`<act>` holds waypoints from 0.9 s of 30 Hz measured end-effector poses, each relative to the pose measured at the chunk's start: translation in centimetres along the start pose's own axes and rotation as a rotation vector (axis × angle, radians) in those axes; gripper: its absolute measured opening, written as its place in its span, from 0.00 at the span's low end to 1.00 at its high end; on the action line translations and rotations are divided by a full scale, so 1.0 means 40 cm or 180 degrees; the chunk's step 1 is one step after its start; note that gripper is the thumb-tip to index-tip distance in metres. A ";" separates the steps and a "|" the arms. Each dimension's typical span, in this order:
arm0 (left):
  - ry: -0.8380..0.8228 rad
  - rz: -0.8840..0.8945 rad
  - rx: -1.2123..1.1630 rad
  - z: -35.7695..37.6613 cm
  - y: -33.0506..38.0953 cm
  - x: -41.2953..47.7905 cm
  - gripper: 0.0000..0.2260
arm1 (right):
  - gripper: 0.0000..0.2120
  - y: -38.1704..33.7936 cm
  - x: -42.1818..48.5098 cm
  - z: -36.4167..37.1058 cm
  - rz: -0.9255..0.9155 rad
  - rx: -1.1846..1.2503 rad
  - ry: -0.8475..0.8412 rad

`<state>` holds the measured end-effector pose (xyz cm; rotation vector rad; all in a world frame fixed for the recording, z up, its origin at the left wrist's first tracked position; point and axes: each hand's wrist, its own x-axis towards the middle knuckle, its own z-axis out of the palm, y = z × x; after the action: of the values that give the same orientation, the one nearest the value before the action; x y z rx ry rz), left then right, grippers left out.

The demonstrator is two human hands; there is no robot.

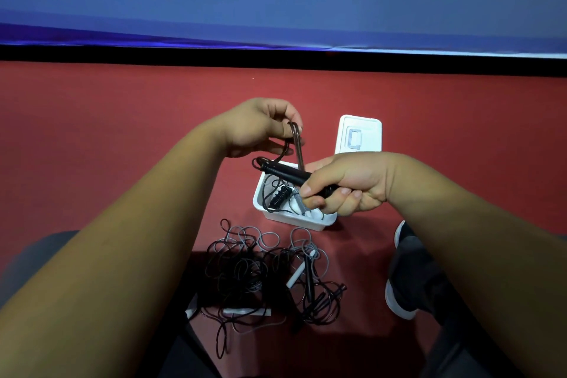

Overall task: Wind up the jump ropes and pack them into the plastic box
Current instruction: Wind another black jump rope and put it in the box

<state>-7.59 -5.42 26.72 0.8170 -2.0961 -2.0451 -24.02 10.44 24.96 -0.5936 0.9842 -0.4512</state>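
Observation:
My right hand (346, 186) grips the black handles (283, 173) of a jump rope above the white plastic box (260, 202). My left hand (260, 127) pinches a loop of that rope's dark cord (297, 144) just above the handles. Inside the box lie wound ropes, a black one (279, 196) and a grey one (299, 204). A tangle of black and grey ropes (264, 267) with white handles (296, 275) lies on the red floor in front of the box.
The box's white lid (360, 133) lies on the floor behind the box. My shoe (402, 294) and dark trouser leg are at the right, my other knee at the left. A blue banner wall runs along the back.

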 end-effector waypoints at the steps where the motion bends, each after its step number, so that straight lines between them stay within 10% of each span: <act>1: 0.0013 0.0051 0.0028 -0.003 0.005 0.000 0.09 | 0.09 0.005 0.004 -0.004 0.0035 -0.0018 0.0044; 20: 0.0066 -0.0063 0.2289 -0.034 0.043 -0.017 0.15 | 0.05 0.001 0.051 -0.082 -0.0524 0.0792 0.1917; 27: 0.0310 -0.0405 0.2755 -0.010 -0.017 0.011 0.10 | 0.19 -0.021 0.042 -0.058 -0.1200 0.1138 0.1921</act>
<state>-7.58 -5.95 25.97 1.1166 -2.9238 -1.0231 -25.29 8.18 23.48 -0.3147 1.3239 -1.1624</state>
